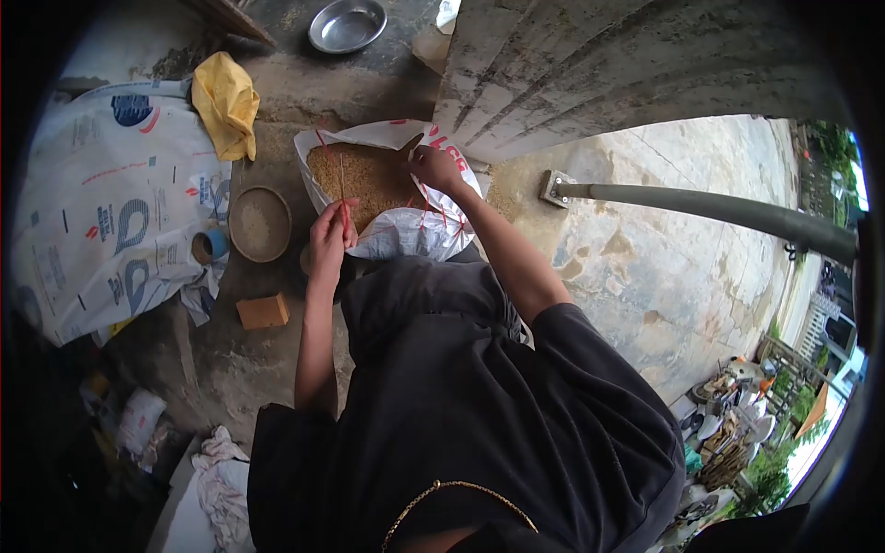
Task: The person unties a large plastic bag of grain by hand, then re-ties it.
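Observation:
An open white sack [406, 232] with red print stands in front of my knees, filled with golden-brown grain [364, 180]. My left hand [330, 234] is closed over the sack's near left side, with red string [346, 214] between the fingers. A thin, pale, needle-like piece [342, 175] points up from this hand across the grain. At the sack's right rim, my right hand [436, 169] is closed with the fingers bent on the sack's edge. Several short red strands show along the folded near right side of the sack.
Left of the sack are a round shallow bowl [260, 224], an orange-brown block [263, 311], a large printed white sack [120, 212], a blue-rimmed cup [210, 245] and a yellow cloth [225, 103]. A metal basin [348, 25] lies beyond. A grey pole [701, 205] rises at right.

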The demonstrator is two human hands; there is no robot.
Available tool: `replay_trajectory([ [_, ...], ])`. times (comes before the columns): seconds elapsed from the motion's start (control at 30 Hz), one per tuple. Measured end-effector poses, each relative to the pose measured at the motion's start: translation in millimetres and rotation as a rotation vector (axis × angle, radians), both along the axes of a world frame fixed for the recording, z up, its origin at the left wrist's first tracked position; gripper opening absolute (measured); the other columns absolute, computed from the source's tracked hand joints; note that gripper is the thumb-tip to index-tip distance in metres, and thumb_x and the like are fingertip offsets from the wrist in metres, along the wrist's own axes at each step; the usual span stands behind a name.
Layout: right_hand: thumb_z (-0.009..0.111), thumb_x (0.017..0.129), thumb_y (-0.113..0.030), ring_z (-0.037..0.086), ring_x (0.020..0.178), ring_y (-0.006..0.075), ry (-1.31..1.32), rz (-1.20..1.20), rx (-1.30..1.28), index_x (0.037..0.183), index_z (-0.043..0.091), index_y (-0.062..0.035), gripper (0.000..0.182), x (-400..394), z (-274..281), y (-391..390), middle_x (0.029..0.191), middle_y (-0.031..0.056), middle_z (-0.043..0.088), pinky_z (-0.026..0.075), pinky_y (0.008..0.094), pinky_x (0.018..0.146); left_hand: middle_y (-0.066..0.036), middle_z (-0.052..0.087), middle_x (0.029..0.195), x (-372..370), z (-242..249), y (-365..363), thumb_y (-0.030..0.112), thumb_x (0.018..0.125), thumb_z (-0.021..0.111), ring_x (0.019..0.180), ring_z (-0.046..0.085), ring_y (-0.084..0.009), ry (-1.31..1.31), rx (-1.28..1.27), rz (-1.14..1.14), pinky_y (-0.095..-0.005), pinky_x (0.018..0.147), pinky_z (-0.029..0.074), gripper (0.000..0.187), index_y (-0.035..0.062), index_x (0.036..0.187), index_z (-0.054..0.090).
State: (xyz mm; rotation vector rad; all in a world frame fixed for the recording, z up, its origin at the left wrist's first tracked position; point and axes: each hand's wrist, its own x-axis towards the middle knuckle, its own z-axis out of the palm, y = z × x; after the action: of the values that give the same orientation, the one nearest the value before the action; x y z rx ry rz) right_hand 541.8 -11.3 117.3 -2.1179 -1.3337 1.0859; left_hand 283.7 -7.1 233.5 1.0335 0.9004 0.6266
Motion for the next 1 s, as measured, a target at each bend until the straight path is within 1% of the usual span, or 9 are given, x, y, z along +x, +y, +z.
replay_trajectory([
  [0.1,0.059,0.083,-0.043,0.066,0.088,0.0331,-0.061,0.117,-0.038,0.097,0.066,-0.0134,0.034,-14.8,-5.1,8.5,0.091,0.0141,0.069,0.051,0.0425,0.076,0.006,0.037,0.064,5.4,11.8,-19.8,0.013,0.101,0.042,0.052,0.032,-0.002,0.094,-0.072,0.14,-0.0198,0.047,0.029,0.023,0.0013,0.112,0.059],
  [0.13,0.055,0.085,-0.045,0.065,0.096,0.0332,-0.115,0.176,-0.12,0.101,0.066,-0.0177,0.034,-19.2,-4.7,13.6,0.098,0.0125,0.069,0.047,0.0495,0.086,0.006,0.037,0.065,7.2,18.2,-25.5,0.013,0.101,0.042,0.052,0.03,-0.0011,0.145,-0.06,0.164,-0.0191,0.046,0.026,0.023,0.0016,0.112,0.059],
  [0.27,0.054,0.085,-0.047,0.061,0.105,0.0336,-0.127,0.299,-0.151,0.109,0.065,-0.0192,0.038,-20.1,-12.6,16.1,0.107,0.0077,0.068,0.032,0.0632,0.097,0.007,0.036,0.067,20.1,26.7,-46.5,0.017,0.1,0.046,0.052,0.028,-0.0002,0.237,-0.006,0.258,-0.0188,0.045,0.022,0.022,0.0031,0.11,0.062],
  [0.43,0.051,0.089,-0.039,0.062,0.106,0.0311,0.1,0.331,-0.039,0.099,0.067,-0.0124,0.033,4.0,-29.5,5.2,0.108,0.0112,0.067,0.036,0.0587,0.096,0.007,0.039,0.069,31.8,41.6,-52.6,0.019,0.1,0.048,0.056,0.029,-0.0003,0.269,0.12,0.314,-0.0194,0.046,0.022,0.023,0.0033,0.106,0.064],
  [0.5,0.055,0.087,-0.032,0.065,0.099,0.0299,0.397,0.214,0.096,0.095,0.067,-0.009,0.028,11.6,-29.5,-2.1,0.103,0.0111,0.068,0.045,0.048,0.088,0.008,0.036,0.068,30.7,44.6,-52.7,0.02,0.101,0.047,0.055,0.027,-0.0007,0.236,0.111,0.324,-0.0202,0.046,0.021,0.024,0.0034,0.107,0.063],
  [0.6,0.058,0.085,-0.026,0.066,0.087,0.0298,0.103,-0.094,0.405,0.089,0.067,-0.0058,0.023,4.0,-24.1,-22.6,0.094,0.0112,0.068,0.049,0.043,0.077,0.008,0.033,0.067,34.0,46.5,-50.6,0.02,0.101,0.046,0.054,0.024,-0.001,0.219,0.134,0.315,-0.0211,0.047,0.019,0.024,0.0036,0.109,0.062],
  [0.7,0.063,0.085,-0.029,0.063,0.077,0.0282,-0.098,0.164,0.452,0.092,0.067,-0.0056,0.025,-6.3,11.0,-59.4,0.087,0.0114,0.067,0.05,0.0371,0.073,0.008,0.036,0.068,36.8,45.9,-43.6,0.018,0.101,0.046,0.056,0.027,-0.0009,0.209,0.185,0.258,-0.0203,0.047,0.022,0.023,0.0031,0.108,0.063],
  [0.8,0.067,0.083,-0.037,0.058,0.098,0.0247,-0.147,0.375,0.423,0.095,0.067,-0.0111,0.028,-29.7,14.7,-83.4,0.096,0.0067,0.064,0.043,0.0428,0.085,0.008,0.039,0.068,44.6,42.8,-29.5,0.016,0.1,0.047,0.057,0.031,-0.0006,0.137,0.219,0.168,-0.0194,0.048,0.025,0.023,0.0027,0.108,0.064],
  [1.0,0.065,0.081,-0.032,0.054,0.106,0.0278,-0.18,0.285,0.278,0.097,0.068,-0.0138,0.025,-43.0,22.0,-78.8,0.104,0.0062,0.061,0.041,0.0459,0.086,0.008,0.042,0.069,51.0,30.3,-6.6,0.017,0.1,0.049,0.062,0.036,-0.0016,0.108,0.28,0.039,-0.0197,0.053,0.03,0.023,0.0019,0.107,0.064],
])
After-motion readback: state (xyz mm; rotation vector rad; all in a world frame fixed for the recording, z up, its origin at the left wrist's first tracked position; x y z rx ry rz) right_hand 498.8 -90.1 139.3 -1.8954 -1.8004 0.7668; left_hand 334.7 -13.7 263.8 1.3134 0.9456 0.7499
